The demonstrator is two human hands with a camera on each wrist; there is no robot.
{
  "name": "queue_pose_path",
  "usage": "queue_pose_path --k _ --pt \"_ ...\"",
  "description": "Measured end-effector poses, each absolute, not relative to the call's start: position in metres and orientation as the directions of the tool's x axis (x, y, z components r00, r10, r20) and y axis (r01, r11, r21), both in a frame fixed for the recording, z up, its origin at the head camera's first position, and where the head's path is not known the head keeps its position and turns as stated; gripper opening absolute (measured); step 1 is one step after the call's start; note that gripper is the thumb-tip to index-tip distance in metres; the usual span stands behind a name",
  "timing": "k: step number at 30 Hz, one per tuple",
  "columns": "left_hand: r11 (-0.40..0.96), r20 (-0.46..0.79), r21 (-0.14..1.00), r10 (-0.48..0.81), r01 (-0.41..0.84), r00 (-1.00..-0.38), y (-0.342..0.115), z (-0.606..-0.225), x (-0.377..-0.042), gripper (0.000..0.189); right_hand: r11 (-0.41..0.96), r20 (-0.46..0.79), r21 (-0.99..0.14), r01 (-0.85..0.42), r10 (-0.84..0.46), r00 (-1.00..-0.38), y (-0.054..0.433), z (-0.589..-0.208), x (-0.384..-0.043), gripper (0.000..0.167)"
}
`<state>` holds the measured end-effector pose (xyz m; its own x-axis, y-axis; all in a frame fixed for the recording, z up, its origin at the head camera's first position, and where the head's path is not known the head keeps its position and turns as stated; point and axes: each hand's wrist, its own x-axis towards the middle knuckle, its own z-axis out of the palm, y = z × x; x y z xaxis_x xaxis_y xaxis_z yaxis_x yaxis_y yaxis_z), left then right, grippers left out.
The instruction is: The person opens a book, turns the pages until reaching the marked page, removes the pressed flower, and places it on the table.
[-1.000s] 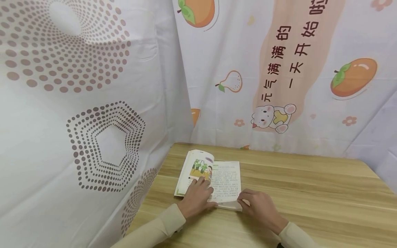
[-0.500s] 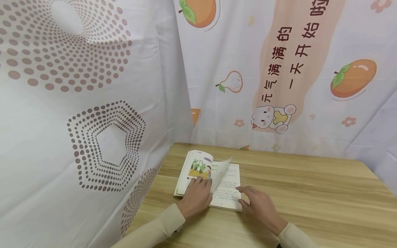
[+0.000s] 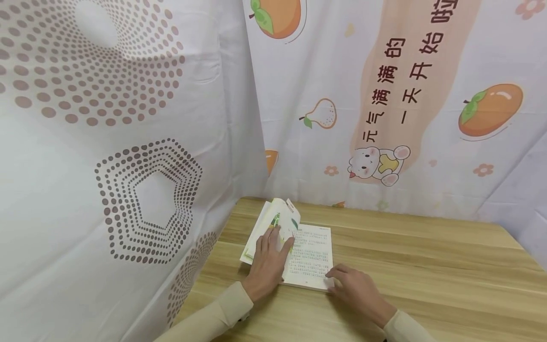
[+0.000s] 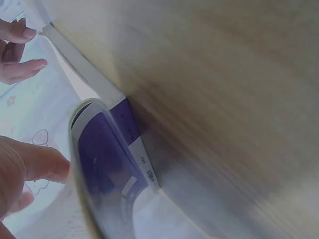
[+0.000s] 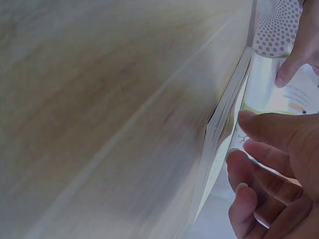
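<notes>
An open book (image 3: 309,259) lies on the wooden table, its right page full of printed text. My left hand (image 3: 267,263) rests with extended fingers on the illustrated left pages (image 3: 282,211), which curve up from the table. In the left wrist view, the book's purple and white spine (image 4: 124,119) faces the camera, and the left cover bends upward. At the lower right corner of the right page is my right hand (image 3: 356,289). Its fingers are loosely bent, and the right wrist view shows the thumb (image 5: 264,127) beside the page edges (image 5: 227,114), with nothing gripped.
White cloth with dotted patterns (image 3: 145,204) hangs close along the left side. Behind the table hangs another cloth (image 3: 307,156) with fruit, a cartoon figure and printed characters. Bare wooden tabletop (image 3: 427,261) extends to the right of the book.
A page that stood half lifted has gone over to the left. My left hand has shifted slightly left with fingers spread over the left pages. My right hand stays near the right corner.
</notes>
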<state>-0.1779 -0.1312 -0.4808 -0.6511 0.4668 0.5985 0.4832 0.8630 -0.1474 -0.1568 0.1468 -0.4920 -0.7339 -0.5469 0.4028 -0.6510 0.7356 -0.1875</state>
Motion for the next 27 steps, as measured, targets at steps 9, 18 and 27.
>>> queue_pose_path --k 9,18,27 --pt "0.851 0.495 -0.209 0.517 0.482 -0.698 -0.1342 -0.4801 -0.1766 0.087 0.734 0.370 -0.167 -0.658 -0.572 -0.732 0.1474 -0.4922 -0.1566 0.017" --pt "0.793 0.446 -0.194 0.596 0.578 -0.668 -0.1352 -0.4845 -0.1772 0.017 0.703 0.399 -0.110 -0.703 -0.616 -0.679 0.1475 -0.4988 -0.1602 0.011" --pt "0.783 0.428 -0.232 0.615 0.577 -0.662 -0.1360 -0.4870 -0.1784 0.008 0.662 0.455 -0.015 -0.749 -0.662 -0.595 0.1458 -0.4951 -0.1614 0.005"
